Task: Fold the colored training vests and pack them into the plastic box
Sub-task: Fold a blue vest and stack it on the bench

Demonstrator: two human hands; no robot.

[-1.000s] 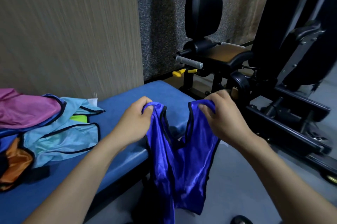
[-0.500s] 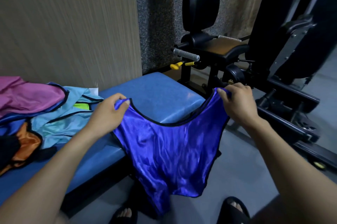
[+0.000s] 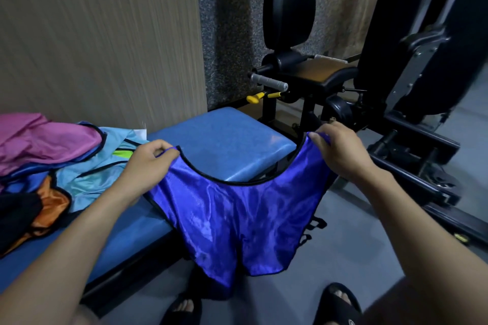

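Shiny royal-blue fabric with black piping is what we hold: the blue vest (image 3: 232, 221) is stretched wide between our two hands in front of the bench. Our left hand (image 3: 148, 163) has its fingers curled over one shoulder strap, pinching it against the thumb, just above the bench edge. Our right hand (image 3: 340, 150) grips the other strap the same way, out past the bench end and over the floor. The neckline sags in a curve between the hands, and the body of the vest hangs down below them, its lower hem loose above our feet. Small black loops show along its right side.

Under the left hand lies the blue padded bench (image 3: 227, 145), running away to the lower left. On its far left end we see a heap of other vests: a light blue vest (image 3: 87, 179) on top nearest us, a pink vest (image 3: 45, 139) behind it against the wall, and an orange vest (image 3: 50, 208) tucked partly beneath, beside something dark we cannot make out.

Below, our feet wear black sandals (image 3: 338, 303) on the grey floor. Beyond the bench end stands a black gym machine (image 3: 396, 87) with a padded backrest, a grey handle and yellow knobs.
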